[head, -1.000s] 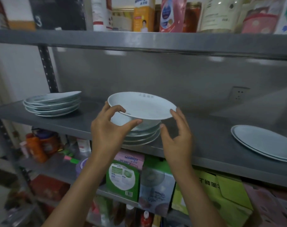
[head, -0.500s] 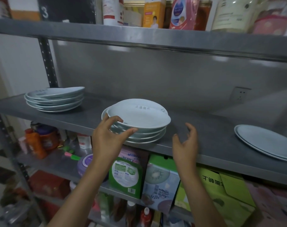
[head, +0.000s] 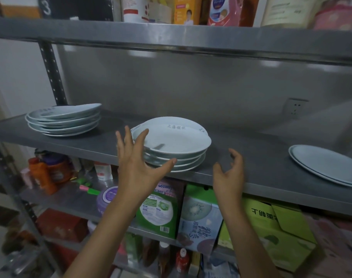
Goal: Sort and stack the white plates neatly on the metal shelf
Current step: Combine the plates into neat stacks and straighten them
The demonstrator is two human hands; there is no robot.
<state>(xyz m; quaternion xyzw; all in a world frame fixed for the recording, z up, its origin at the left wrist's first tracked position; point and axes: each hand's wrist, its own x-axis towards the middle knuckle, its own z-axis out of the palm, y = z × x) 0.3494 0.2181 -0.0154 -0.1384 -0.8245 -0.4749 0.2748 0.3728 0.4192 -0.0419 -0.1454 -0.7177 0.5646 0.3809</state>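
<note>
My left hand [head: 140, 167] is spread open against the middle plate stack [head: 171, 145] on the metal shelf [head: 251, 163], my right hand [head: 229, 173] loose, empty, right of it, farther off.

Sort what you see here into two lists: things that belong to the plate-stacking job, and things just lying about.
Job: middle plate stack; left plate stack; flat plates on the right; metal shelf; left hand; right hand.

Lying about: green box; orange bottle; wall socket.
</note>
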